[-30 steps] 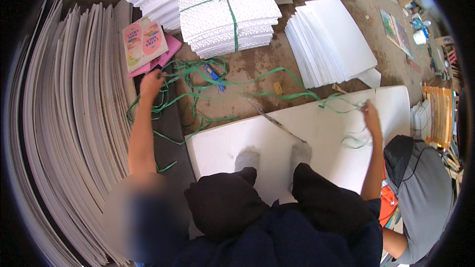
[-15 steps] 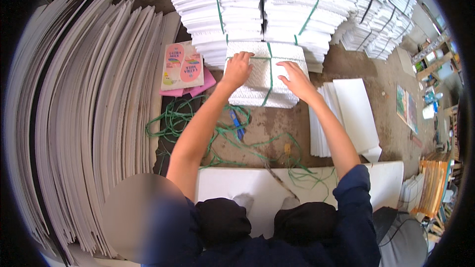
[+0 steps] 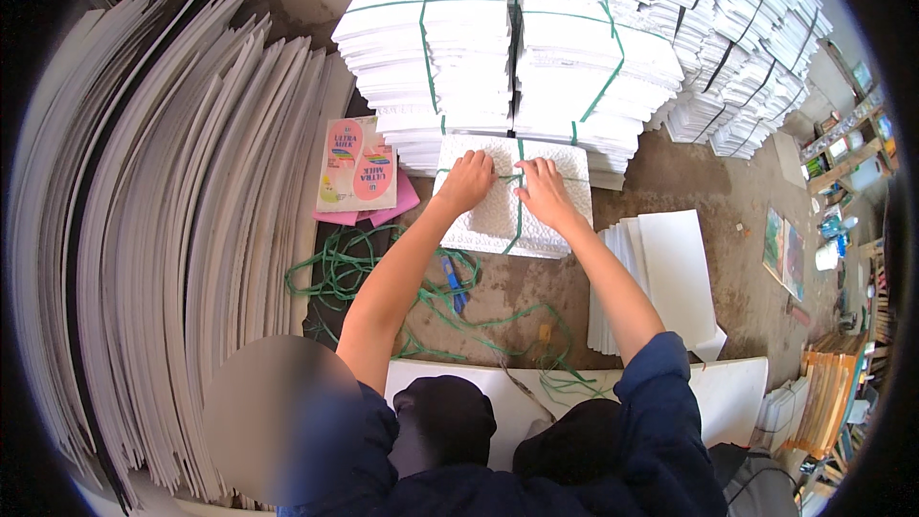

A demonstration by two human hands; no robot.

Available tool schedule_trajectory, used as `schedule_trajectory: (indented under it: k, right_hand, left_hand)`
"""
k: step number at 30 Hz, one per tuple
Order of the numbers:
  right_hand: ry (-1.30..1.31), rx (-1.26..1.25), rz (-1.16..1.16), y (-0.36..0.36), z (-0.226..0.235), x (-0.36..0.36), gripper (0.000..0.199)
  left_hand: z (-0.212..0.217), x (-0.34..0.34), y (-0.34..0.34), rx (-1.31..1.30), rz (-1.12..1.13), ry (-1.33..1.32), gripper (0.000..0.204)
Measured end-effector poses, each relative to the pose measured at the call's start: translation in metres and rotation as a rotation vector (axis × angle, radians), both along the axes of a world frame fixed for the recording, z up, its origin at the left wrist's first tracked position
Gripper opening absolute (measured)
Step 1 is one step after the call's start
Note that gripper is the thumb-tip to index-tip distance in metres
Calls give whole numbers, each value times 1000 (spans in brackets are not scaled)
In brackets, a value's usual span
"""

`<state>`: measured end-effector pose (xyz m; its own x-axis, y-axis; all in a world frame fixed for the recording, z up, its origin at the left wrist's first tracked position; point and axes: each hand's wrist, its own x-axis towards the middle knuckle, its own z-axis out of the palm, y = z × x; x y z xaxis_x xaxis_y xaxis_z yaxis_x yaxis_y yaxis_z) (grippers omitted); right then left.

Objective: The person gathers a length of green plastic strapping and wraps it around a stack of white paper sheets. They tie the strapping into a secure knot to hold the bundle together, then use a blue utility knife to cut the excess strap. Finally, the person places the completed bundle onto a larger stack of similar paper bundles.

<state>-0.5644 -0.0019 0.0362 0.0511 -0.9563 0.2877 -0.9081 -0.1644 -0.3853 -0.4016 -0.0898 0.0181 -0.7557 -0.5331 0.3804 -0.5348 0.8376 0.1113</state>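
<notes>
A bundle of white, rough-textured sheets (image 3: 479, 235) sits low in front of the taller stacks. Green strapping (image 3: 518, 220) crosses over its top both ways. My left hand (image 3: 466, 182) rests on the bundle's left half with its fingers bent and close together, beside the strap; what lies under the fingertips is hidden. From the right, my right hand (image 3: 544, 193) reaches to the place where the straps cross, its curled fingers and thumb at the strap. Only a short stretch separates the two hands.
Tall strapped stacks of white sheets (image 3: 431, 48) rise behind the bundle. Large grey sheets (image 3: 191, 258) stand upright at left. A printed carton sheet (image 3: 356, 165), loose green strap (image 3: 335, 263) and blue cutter (image 3: 454, 285) lie nearby. Right are white boards (image 3: 675, 278).
Both hands have drawn closer together at the strap crossing, and their spread fingers have curled in. The whole scene sits lower in the picture now.
</notes>
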Motion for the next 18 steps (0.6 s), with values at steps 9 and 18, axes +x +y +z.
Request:
schedule_trajectory:
  k: [9, 18]
  right_hand:
    - [57, -32, -2, 41, 14, 24, 19]
    - [-479, 75, -75, 31, 53, -4, 26]
  left_hand:
    - [23, 6, 46, 627, 118, 384, 30]
    - [85, -20, 60, 656, 206, 569, 33]
